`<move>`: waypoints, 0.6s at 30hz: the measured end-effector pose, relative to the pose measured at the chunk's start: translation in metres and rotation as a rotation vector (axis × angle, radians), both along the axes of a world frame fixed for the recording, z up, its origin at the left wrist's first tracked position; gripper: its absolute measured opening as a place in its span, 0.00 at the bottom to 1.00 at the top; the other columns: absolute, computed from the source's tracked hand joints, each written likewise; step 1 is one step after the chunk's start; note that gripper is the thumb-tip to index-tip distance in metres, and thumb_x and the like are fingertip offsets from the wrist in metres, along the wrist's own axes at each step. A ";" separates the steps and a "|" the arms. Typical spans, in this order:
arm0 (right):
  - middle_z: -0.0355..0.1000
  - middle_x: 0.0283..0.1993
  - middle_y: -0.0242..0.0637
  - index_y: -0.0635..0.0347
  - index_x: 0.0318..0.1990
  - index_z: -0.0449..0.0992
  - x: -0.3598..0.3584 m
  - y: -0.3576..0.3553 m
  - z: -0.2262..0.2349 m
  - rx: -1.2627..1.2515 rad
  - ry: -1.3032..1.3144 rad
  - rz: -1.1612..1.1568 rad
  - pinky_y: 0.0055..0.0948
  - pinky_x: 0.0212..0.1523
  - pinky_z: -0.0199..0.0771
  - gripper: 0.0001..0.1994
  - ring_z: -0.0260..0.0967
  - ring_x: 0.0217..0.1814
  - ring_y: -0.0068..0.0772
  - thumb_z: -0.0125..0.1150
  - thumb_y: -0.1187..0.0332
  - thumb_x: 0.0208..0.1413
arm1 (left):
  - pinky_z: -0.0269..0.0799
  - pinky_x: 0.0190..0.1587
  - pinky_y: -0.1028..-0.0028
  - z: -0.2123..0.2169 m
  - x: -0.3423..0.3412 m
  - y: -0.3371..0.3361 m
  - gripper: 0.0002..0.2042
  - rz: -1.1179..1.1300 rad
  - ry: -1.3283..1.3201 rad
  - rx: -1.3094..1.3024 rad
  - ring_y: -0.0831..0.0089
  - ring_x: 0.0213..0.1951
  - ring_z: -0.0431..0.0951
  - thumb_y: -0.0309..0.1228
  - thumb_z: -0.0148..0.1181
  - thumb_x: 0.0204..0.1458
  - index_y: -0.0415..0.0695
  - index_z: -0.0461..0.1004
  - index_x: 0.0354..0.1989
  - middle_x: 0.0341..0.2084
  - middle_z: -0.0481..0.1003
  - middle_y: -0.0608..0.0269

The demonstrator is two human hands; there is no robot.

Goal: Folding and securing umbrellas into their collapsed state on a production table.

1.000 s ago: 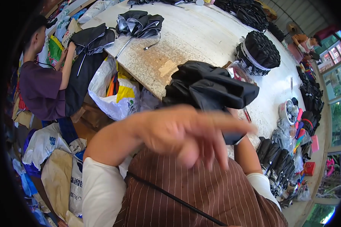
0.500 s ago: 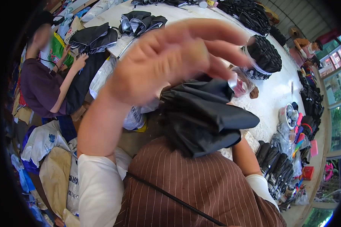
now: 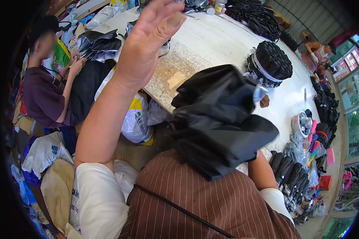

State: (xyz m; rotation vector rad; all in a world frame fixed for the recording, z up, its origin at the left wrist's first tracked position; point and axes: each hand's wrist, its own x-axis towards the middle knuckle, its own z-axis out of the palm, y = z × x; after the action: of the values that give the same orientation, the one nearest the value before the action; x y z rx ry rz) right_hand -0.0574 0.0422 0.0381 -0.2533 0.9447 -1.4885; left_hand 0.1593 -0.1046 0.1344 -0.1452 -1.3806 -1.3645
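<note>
My left hand (image 3: 147,44) is raised at the upper middle, fingers stretched out, with nothing in it. In front of my chest is a black umbrella (image 3: 223,123), its loose canopy bunched in slack folds. My right forearm (image 3: 263,173) runs in behind the cloth from the right. That canopy hides my right hand and its fingers, so its grip does not show. A shiny silvery piece (image 3: 260,94) sticks out at the canopy's upper right edge, too blurred to name.
The white worktable (image 3: 211,44) has a worn brown edge. On it stand a tied black bundle (image 3: 271,61), a white tub (image 3: 301,123) of small parts, and folded black umbrellas (image 3: 289,175). At left a co-worker (image 3: 48,87) handles dark cloth. White sacks (image 3: 135,123) sit below the table.
My left hand has swung up and left, away from the umbrella. The canopy has shifted and spread higher. The co-worker's hands have moved slightly.
</note>
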 end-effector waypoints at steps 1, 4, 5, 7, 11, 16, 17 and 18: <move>0.70 0.43 0.40 0.58 0.47 0.70 0.003 0.019 -0.006 0.000 -0.007 -0.004 0.28 0.44 0.69 0.13 0.68 0.43 0.34 0.44 0.64 0.59 | 0.57 0.55 0.73 -0.014 0.009 -0.003 0.24 0.153 -0.218 0.128 0.64 0.53 0.62 0.33 0.54 0.54 0.39 0.54 0.57 0.52 0.59 0.52; 0.70 0.41 0.40 0.58 0.46 0.70 -0.018 0.047 -0.016 0.004 -0.016 -0.022 0.29 0.44 0.68 0.13 0.68 0.41 0.34 0.43 0.64 0.60 | 0.66 0.47 0.78 -0.053 0.015 -0.003 0.11 0.175 -0.580 0.309 0.77 0.38 0.73 0.30 0.51 0.56 0.37 0.72 0.44 0.35 0.75 0.62; 0.70 0.41 0.40 0.58 0.46 0.70 -0.020 0.029 -0.014 0.006 -0.020 -0.032 0.29 0.44 0.68 0.13 0.67 0.41 0.34 0.43 0.63 0.60 | 0.66 0.47 0.78 -0.053 0.012 0.004 0.11 0.172 -0.576 0.310 0.77 0.38 0.73 0.30 0.51 0.56 0.37 0.72 0.44 0.35 0.75 0.62; 0.69 0.40 0.40 0.58 0.45 0.70 -0.030 0.034 -0.018 0.012 -0.027 -0.051 0.29 0.44 0.68 0.13 0.67 0.40 0.34 0.43 0.63 0.60 | 0.67 0.45 0.79 -0.047 -0.004 0.017 0.12 0.220 -0.633 0.153 0.77 0.39 0.73 0.30 0.52 0.55 0.37 0.72 0.44 0.36 0.75 0.61; 0.69 0.38 0.41 0.59 0.45 0.70 -0.004 0.116 -0.045 0.029 -0.016 -0.081 0.31 0.44 0.68 0.13 0.66 0.38 0.34 0.42 0.63 0.61 | 0.68 0.46 0.78 -0.036 -0.032 0.031 0.12 0.133 -0.662 -0.057 0.75 0.40 0.74 0.29 0.52 0.55 0.39 0.72 0.46 0.38 0.76 0.61; 0.68 0.36 0.41 0.60 0.44 0.69 -0.018 0.082 -0.044 0.048 -0.033 -0.135 0.32 0.43 0.67 0.12 0.65 0.35 0.34 0.42 0.63 0.62 | 0.68 0.41 0.75 -0.065 -0.064 0.062 0.12 -0.147 -0.800 -0.368 0.72 0.34 0.74 0.31 0.56 0.51 0.41 0.73 0.43 0.34 0.76 0.61; 0.68 0.35 0.41 0.60 0.43 0.69 -0.021 0.085 -0.046 0.051 -0.040 -0.147 0.32 0.43 0.67 0.12 0.64 0.35 0.34 0.42 0.63 0.62 | 0.68 0.40 0.73 -0.068 -0.062 0.063 0.11 -0.321 -0.990 -0.347 0.71 0.33 0.74 0.33 0.57 0.50 0.41 0.73 0.40 0.33 0.76 0.60; 0.68 0.35 0.41 0.60 0.43 0.69 -0.023 0.088 -0.048 0.055 -0.039 -0.151 0.32 0.43 0.67 0.12 0.64 0.35 0.34 0.42 0.63 0.62 | 0.67 0.36 0.75 -0.069 -0.056 0.058 0.09 -0.257 -0.982 -0.327 0.73 0.30 0.72 0.32 0.57 0.49 0.41 0.73 0.36 0.30 0.76 0.62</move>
State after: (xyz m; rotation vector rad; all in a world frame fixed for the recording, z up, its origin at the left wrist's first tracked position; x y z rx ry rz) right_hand -0.0808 0.1305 -0.0095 -0.1147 0.9898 -1.5967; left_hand 0.1036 -0.0461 0.0659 0.1702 -2.4735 -1.4684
